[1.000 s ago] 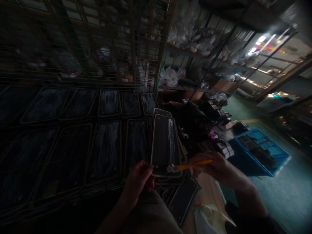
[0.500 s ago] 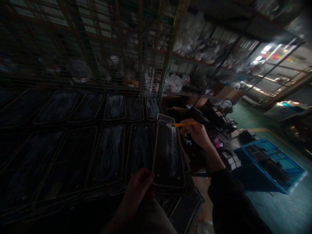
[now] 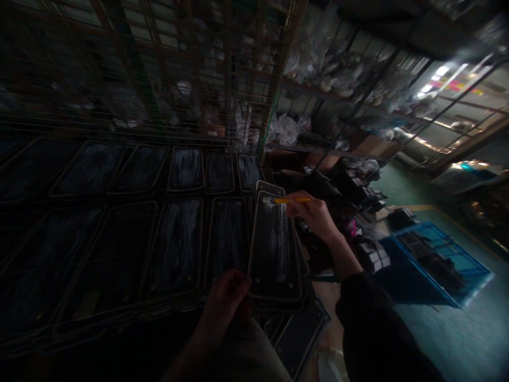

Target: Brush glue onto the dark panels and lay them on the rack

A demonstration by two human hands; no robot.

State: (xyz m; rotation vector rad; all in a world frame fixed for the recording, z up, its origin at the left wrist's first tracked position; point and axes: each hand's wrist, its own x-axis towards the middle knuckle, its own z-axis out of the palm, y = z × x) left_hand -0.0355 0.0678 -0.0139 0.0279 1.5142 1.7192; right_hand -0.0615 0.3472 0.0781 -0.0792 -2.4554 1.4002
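In my right hand (image 3: 312, 213) is a yellow-handled brush (image 3: 292, 200), its whitish tip touching the upper part of a dark rectangular panel (image 3: 264, 244). White streaks run down the panel's right half, and it has a pale rim and small round spots near its corners. My left hand (image 3: 228, 292) pinches the panel's lower left edge between thumb and fingers. The panel lies on others like it, one of which shows past its top edge. To the left, rows of similar dark panels (image 3: 175, 244) lie side by side, many smeared with white.
A wire rack (image 3: 226, 69) rises behind the panels. Shelves with plastic bags (image 3: 286, 130) and a cardboard box (image 3: 369, 144) stand beyond. On the green floor at right sits a blue crate (image 3: 429, 294) with dark pieces. More panels (image 3: 300, 337) lean below my hands.
My right hand has moved the brush left across the panel's top, toward its left edge. My left hand keeps its hold at the lower left edge. The view has shifted slightly.
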